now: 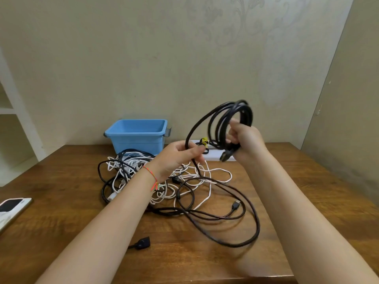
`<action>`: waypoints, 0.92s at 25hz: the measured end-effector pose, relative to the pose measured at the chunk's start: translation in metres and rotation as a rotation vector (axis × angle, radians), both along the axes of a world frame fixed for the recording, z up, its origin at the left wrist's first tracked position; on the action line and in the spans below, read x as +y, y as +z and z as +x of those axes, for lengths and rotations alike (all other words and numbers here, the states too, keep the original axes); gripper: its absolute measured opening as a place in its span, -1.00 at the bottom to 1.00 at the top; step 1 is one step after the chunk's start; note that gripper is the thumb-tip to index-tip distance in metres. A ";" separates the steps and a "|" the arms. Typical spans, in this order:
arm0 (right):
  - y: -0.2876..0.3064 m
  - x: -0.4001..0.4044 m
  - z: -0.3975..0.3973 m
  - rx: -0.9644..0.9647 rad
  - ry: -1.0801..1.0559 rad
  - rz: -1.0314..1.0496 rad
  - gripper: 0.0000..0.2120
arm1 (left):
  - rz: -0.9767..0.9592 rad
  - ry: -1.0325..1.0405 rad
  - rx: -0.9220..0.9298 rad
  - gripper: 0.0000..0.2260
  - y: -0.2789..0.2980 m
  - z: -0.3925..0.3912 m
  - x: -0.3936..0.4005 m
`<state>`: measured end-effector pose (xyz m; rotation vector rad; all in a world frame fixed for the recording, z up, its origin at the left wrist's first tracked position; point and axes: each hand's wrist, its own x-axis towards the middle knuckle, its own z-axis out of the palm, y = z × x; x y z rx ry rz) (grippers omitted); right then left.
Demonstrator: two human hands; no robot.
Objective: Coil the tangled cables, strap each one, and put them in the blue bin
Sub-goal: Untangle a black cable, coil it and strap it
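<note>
My right hand grips a coil of thick black cable held upright above the table, with a black plug sticking out below the fist. The same cable runs down to my left hand, which pinches it, then trails in a wide loop across the wooden table. A tangle of white and black cables lies under my left forearm. The blue bin stands at the back by the wall; its visible inside looks empty.
A white tray or strip with yellow and black straps lies behind my hands. A phone-like device rests at the table's left edge. A loose black connector lies near the front. White shelving stands at the left.
</note>
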<state>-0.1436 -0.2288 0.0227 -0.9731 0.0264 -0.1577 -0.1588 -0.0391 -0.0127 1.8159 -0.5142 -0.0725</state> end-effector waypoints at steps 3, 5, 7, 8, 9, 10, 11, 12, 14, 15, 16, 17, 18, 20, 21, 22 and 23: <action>0.004 -0.011 0.004 0.091 0.016 0.235 -0.91 | -0.213 0.079 0.099 -0.70 -0.006 0.004 -0.007; -0.001 -0.009 0.008 0.167 0.000 0.286 -0.90 | -0.296 0.050 0.097 -0.79 0.000 0.000 -0.016; -0.007 -0.003 0.012 0.221 0.033 0.436 -0.87 | -0.217 0.005 0.029 -0.84 0.006 -0.002 -0.024; -0.009 0.001 0.013 0.239 0.062 0.502 -0.87 | -0.134 0.001 -0.024 -0.65 0.006 -0.004 -0.028; -0.012 0.005 0.017 0.263 0.084 0.538 -0.88 | -0.064 0.006 -0.074 -0.50 0.004 -0.005 -0.031; -0.015 0.010 0.018 0.294 0.113 0.546 -0.87 | -0.027 0.021 -0.104 -0.42 0.001 -0.005 -0.034; -0.018 0.015 0.020 0.318 0.151 0.529 -0.82 | -0.037 0.037 -0.121 -0.45 -0.002 -0.005 -0.038; -0.020 0.021 0.018 0.332 0.203 0.522 -0.74 | -0.065 0.053 -0.131 -0.54 -0.006 -0.006 -0.041; -0.023 0.032 0.014 0.324 0.281 0.552 -0.67 | -0.065 0.114 -0.137 -0.66 -0.010 -0.004 -0.045; -0.025 0.036 0.013 0.325 0.280 0.569 -0.67 | -0.037 0.130 -0.143 -0.64 -0.012 -0.003 -0.046; -0.025 0.039 0.010 0.321 0.272 0.574 -0.65 | -0.006 0.137 -0.144 -0.60 -0.014 -0.002 -0.046; -0.026 0.041 0.008 0.310 0.268 0.566 -0.64 | 0.024 0.140 -0.137 -0.58 -0.015 -0.002 -0.046; -0.026 0.042 0.005 0.303 0.269 0.552 -0.65 | 0.039 0.145 -0.126 -0.58 -0.017 -0.003 -0.046; -0.022 0.042 -0.004 0.281 0.260 0.509 -0.76 | 0.039 0.179 -0.125 -0.63 -0.019 -0.002 -0.047; -0.021 0.044 -0.008 0.281 0.243 0.493 -0.81 | 0.021 0.204 -0.133 -0.66 -0.018 -0.002 -0.047; -0.020 0.046 -0.011 0.284 0.234 0.483 -0.78 | -0.014 0.214 -0.149 -0.67 -0.016 -0.002 -0.048; -0.021 0.049 -0.013 0.269 0.239 0.483 -0.74 | -0.059 0.208 -0.180 -0.69 -0.015 -0.002 -0.049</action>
